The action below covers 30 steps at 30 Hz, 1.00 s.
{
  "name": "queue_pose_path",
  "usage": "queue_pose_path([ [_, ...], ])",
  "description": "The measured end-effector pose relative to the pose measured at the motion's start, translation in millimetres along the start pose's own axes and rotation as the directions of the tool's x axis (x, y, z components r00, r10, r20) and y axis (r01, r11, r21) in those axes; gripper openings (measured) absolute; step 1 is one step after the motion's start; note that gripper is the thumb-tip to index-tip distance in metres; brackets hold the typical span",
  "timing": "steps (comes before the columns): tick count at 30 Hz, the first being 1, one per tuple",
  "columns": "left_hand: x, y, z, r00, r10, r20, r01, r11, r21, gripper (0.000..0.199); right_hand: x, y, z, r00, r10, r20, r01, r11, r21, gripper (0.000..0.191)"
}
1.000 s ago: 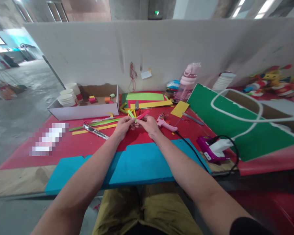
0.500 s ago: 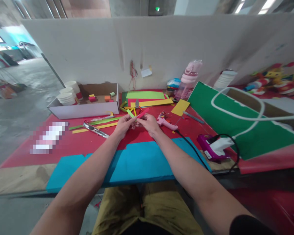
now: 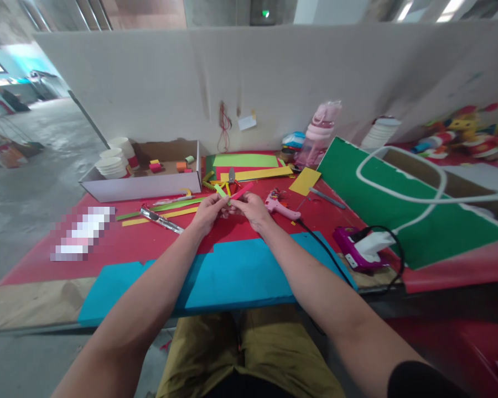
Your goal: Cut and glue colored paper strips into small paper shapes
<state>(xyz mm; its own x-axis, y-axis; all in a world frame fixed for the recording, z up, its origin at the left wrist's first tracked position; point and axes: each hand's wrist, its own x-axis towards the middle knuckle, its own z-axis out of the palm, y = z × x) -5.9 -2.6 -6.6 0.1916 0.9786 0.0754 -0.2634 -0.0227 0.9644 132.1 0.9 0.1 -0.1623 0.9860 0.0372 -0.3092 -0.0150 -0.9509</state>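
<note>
My left hand (image 3: 209,212) is closed on a light green paper strip (image 3: 220,190) that sticks up past the fingertips. My right hand (image 3: 252,211) pinches a pink-red paper strip (image 3: 243,191), which slants up to the right. The two strips meet between my fingertips in a V; whether they are joined there is hidden by my fingers. Just beyond my hands lie pliers (image 3: 231,176) with yellow handles. A pink glue gun (image 3: 283,209) rests right of my right hand, and a utility knife (image 3: 161,220) lies left of my left hand.
A white box (image 3: 145,187) with paper cups (image 3: 113,165) and small paper rolls stands back left. Blue foam sheets (image 3: 249,273) line the front edge. To the right are a purple power socket (image 3: 351,250), a green board (image 3: 382,204), a white cable and a pink bottle (image 3: 318,132).
Both hands keep nearly the same place and grip on the strips. The green strip's angle has shifted very slightly, and the whole view has moved a little.
</note>
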Motion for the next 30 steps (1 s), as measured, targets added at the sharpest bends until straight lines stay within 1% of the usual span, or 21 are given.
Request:
queue_pose_path([
  [9, -1.1, 2.5, 1.1, 1.0, -0.015, 0.005, 0.015, 1.0, 0.025, 0.032, 3.1, 4.8, -1.2, 1.0, -0.016, -0.017, 0.016, 1.0, -0.027, 0.012],
  [13, -0.7, 1.1, 0.4, 1.0, -0.013, 0.0, 0.013, 1.0, 0.024, 0.031, 2.7, 4.6, -1.4, 1.0, 0.008, -0.016, -0.008, 1.0, -0.022, 0.013],
  [15, -0.8, 1.2, 0.5, 1.0, -0.018, -0.001, 0.018, 1.0, 0.023, 0.032, 1.6, 3.4, -1.3, 1.0, 0.006, -0.004, -0.006, 1.0, -0.014, 0.012],
  [20, -1.8, 3.1, 1.8, 1.0, -0.024, -0.004, 0.024, 1.0, 0.02, 0.035, -1.4, 1.0, -0.1, 0.998, -0.041, 0.045, 0.043, 0.998, -0.044, 0.009],
  [25, -1.5, 2.9, 2.0, 1.0, -0.021, -0.007, 0.021, 0.999, 0.031, 0.034, -0.3, 3.0, 0.3, 0.999, -0.033, 0.008, 0.033, 0.998, -0.055, 0.006],
  [30, -0.7, 1.2, 0.9, 1.0, -0.02, 0.014, 0.019, 1.0, 0.021, 0.031, 1.3, 3.9, 0.3, 0.999, -0.037, -0.036, 0.035, 0.998, -0.058, 0.007],
])
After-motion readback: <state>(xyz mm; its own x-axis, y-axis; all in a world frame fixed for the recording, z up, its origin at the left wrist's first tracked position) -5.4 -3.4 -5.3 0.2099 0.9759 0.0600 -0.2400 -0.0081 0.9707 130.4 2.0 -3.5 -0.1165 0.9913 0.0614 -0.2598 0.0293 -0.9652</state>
